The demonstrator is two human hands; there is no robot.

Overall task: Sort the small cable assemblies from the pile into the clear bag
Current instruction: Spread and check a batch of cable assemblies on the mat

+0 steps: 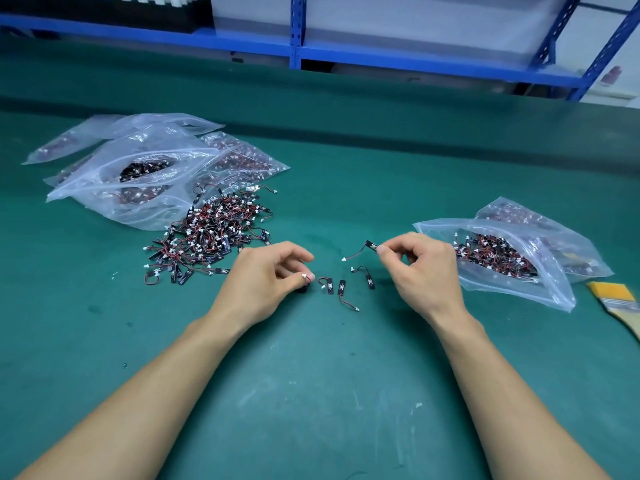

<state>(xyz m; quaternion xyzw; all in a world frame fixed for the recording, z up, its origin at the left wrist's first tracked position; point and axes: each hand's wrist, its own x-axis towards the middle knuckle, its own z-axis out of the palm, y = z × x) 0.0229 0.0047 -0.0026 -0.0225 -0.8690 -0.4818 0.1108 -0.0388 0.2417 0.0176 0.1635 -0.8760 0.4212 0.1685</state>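
Single head-worn wide-angle view, looking forward and down, close over green mat, blue shelving at far edge

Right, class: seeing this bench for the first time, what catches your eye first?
The tangled pile of cable assemblies left of centre, spilling from clear bags. Then the two hands: the right hand pinches one assembly above the green mat, beside the open bag.

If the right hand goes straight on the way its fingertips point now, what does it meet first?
The right hand points left, holding a cable assembly. Its line probably reaches the left hand first; height is uncertain.
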